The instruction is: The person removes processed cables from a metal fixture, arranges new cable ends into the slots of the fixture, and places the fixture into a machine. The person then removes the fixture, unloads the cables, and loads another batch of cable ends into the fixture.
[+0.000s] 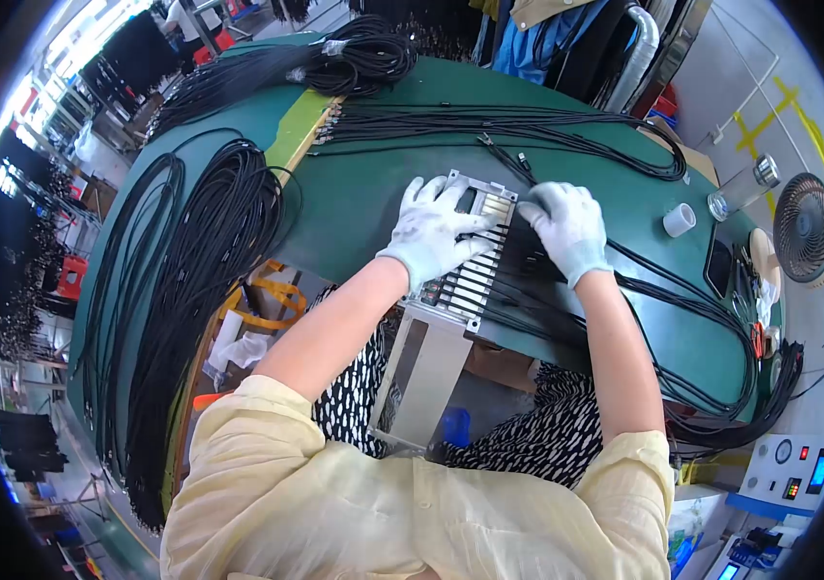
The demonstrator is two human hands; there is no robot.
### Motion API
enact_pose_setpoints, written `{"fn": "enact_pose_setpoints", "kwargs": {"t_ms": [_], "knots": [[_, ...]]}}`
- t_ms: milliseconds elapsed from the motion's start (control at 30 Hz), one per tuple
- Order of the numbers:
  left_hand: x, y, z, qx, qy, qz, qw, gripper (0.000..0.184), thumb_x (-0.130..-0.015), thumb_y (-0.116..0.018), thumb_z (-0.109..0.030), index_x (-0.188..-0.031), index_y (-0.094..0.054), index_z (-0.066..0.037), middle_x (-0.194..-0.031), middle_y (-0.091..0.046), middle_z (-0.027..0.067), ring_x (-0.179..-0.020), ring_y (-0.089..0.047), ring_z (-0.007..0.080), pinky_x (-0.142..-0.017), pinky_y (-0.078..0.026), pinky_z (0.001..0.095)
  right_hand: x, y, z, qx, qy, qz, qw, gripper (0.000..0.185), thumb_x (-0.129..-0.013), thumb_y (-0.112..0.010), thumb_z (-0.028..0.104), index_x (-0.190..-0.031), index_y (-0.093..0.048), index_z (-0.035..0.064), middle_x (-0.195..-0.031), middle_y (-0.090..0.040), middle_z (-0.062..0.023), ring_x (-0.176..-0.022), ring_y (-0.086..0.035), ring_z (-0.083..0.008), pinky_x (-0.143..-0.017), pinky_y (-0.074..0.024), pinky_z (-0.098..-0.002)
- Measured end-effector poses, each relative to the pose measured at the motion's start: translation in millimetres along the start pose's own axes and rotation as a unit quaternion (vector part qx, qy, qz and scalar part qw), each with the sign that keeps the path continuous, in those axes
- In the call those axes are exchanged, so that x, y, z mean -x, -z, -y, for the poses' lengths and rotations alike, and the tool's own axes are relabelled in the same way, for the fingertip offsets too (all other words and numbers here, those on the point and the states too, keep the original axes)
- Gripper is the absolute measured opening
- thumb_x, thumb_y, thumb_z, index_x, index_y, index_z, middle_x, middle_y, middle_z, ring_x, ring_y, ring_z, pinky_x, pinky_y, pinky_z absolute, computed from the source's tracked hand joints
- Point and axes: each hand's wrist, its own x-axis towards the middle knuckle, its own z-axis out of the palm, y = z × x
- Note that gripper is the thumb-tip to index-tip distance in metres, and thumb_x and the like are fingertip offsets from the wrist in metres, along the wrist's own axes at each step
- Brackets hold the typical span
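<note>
A metal fixture (465,294) with a row of parallel slots stands at the table's front edge, tilted slightly right. My left hand (433,228), in a white glove, lies over its upper left part with the fingers spread, fingertips on the slots. Close by the fixture's upper right edge is my right hand (566,224), also gloved, with thumb and fingers curled together; anything between them is too small to tell. Black cables (537,307) run from the fixture's right side under and past my right hand.
On the green table (373,217) lie a big cable bundle (207,232) at left and more cables (489,121) at the back. At right are a white cup (679,220), a glass bottle (744,188), a phone (719,261) and a fan (807,228).
</note>
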Motion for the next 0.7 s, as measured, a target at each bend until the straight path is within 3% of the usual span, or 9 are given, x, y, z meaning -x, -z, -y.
{"fn": "enact_pose_setpoints", "kwargs": {"t_ms": [100, 200, 300, 400, 433, 500, 533, 633, 700], "knots": [[-5, -2, 3, 0.002, 0.005, 0.012, 1.000, 0.024, -0.082, -0.067, -0.038, -0.104, -0.075, -0.033, -0.140, -0.049, 0.0143, -0.134, -0.038, 0.0372, -0.116, -0.020, 0.0520, -1, -21, -27, 0.101, -0.090, -0.011, 0.991, 0.021, -0.082, -0.069, 0.034, -0.087, -0.069, 0.0132, -0.091, -0.067, -0.0069, -0.091, -0.062, -0.0286, -0.079, -0.0495, -0.0415], [-5, -6, 7, 0.031, -0.003, 0.004, 1.000, 0.025, -0.082, -0.068, -0.036, -0.105, -0.075, -0.032, -0.141, -0.049, 0.0139, -0.135, -0.037, 0.0375, -0.116, -0.020, 0.0516, -2, -20, -40, 0.072, -0.102, 0.041, 0.991, 0.018, -0.082, -0.069, 0.033, -0.086, -0.070, 0.0152, -0.089, -0.067, -0.0062, -0.090, -0.062, -0.0282, -0.079, -0.0500, -0.0412], [0, -11, 14, 0.079, -0.016, -0.020, 0.997, 0.024, -0.083, -0.067, -0.035, -0.105, -0.075, -0.030, -0.142, -0.048, 0.0130, -0.135, -0.037, 0.0382, -0.115, -0.021, 0.0523, -4, -10, -40, 0.048, -0.077, -0.020, 0.996, 0.011, -0.079, -0.070, 0.027, -0.081, -0.070, 0.0164, -0.084, -0.066, -0.0071, -0.087, -0.062, -0.0287, -0.077, -0.0507, -0.0413], [-5, -12, 21, 0.124, -0.004, -0.059, 0.991, 0.030, -0.085, -0.066, -0.033, -0.111, -0.072, -0.018, -0.135, -0.056, 0.0125, -0.129, -0.046, 0.0323, -0.111, -0.032, 0.0460, -5, 3, -44, -0.010, -0.049, -0.044, 0.998, 0.009, -0.079, -0.070, 0.022, -0.082, -0.071, 0.0134, -0.084, -0.065, -0.0100, -0.083, -0.061, -0.0317, -0.076, -0.0508, -0.0424], [-4, -6, 19, 0.203, 0.073, -0.079, 0.973, 0.034, -0.088, -0.065, -0.032, -0.115, -0.069, -0.012, -0.127, -0.061, 0.0134, -0.124, -0.051, 0.0306, -0.105, -0.039, 0.0403, -5, 6, -50, -0.067, -0.048, -0.010, 0.997, 0.010, -0.082, -0.069, 0.017, -0.089, -0.071, 0.0095, -0.083, -0.067, -0.0101, -0.080, -0.063, -0.0259, -0.077, -0.0510, -0.0356], [-9, -3, 23, 0.241, 0.194, -0.123, 0.943, 0.034, -0.090, -0.062, -0.033, -0.114, -0.068, -0.010, -0.123, -0.063, 0.0143, -0.121, -0.053, 0.0309, -0.102, -0.042, 0.0377, -3, 13, -52, -0.325, -0.175, 0.114, 0.922, 0.012, -0.085, -0.068, 0.011, -0.094, -0.071, 0.0038, -0.085, -0.069, -0.0072, -0.082, -0.063, -0.0161, -0.079, -0.0488, -0.0280], [-12, -6, 29, 0.281, 0.240, -0.125, 0.921, 0.033, -0.092, -0.059, -0.034, -0.110, -0.068, -0.008, -0.118, -0.065, 0.0139, -0.117, -0.056, 0.0304, -0.102, -0.041, 0.0374, -3, 20, -48, -0.357, -0.179, 0.138, 0.906, 0.013, -0.086, -0.067, 0.007, -0.097, -0.069, -0.0006, -0.085, -0.069, -0.0040, -0.082, -0.060, -0.0100, -0.079, -0.0467, -0.0245], [-12, -18, 41, 0.233, 0.190, -0.206, 0.931, 0.023, -0.090, -0.061, -0.028, -0.098, -0.071, -0.009, -0.109, -0.068, 0.0118, -0.108, -0.060, 0.0313, -0.096, -0.045, 0.0411, -3, 23, -45, -0.341, -0.180, 0.169, 0.907, 0.014, -0.086, -0.067, 0.008, -0.097, -0.069, -0.0004, -0.086, -0.069, -0.0032, -0.082, -0.059, -0.0102, -0.078, -0.0473, -0.0256], [-10, -24, 44, 0.217, 0.169, -0.201, 0.940, 0.024, -0.090, -0.061, -0.029, -0.099, -0.071, -0.008, -0.109, -0.068, 0.0122, -0.108, -0.060, 0.0316, -0.096, -0.045, 0.0403, -3, 20, -45, -0.344, -0.169, 0.181, 0.906, 0.014, -0.087, -0.067, 0.008, -0.098, -0.069, -0.0003, -0.085, -0.069, -0.0031, -0.082, -0.059, -0.0100, -0.078, -0.0472, -0.0255]]}}
